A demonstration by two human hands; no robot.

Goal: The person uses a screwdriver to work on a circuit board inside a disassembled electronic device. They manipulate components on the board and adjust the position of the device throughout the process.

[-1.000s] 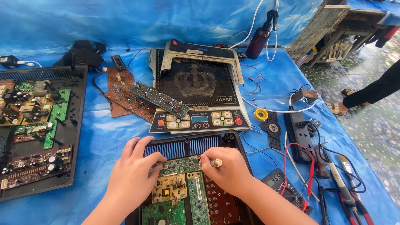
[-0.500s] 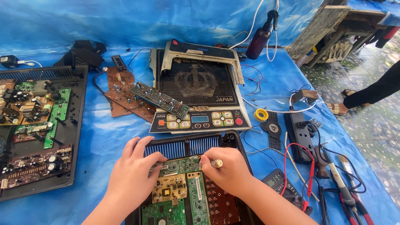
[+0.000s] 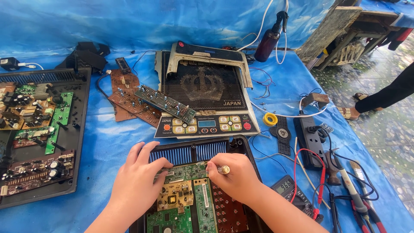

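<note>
Two hands and two forearms enter from the bottom edge of the view. The left hand (image 3: 137,183) is bare: no glove, ring, watch or band is visible on it. The right hand (image 3: 235,177) is likewise bare, with no glove, ring or band visible. Both forearms are uncovered up to the frame edge; no sleeve or cuff appears on either one. Fingernails on the left hand are short and unpainted. On the right hand the nails cannot be made out. No markings, bandages or tape are visible on either hand or forearm. The rest of the body lies outside the view.
</note>
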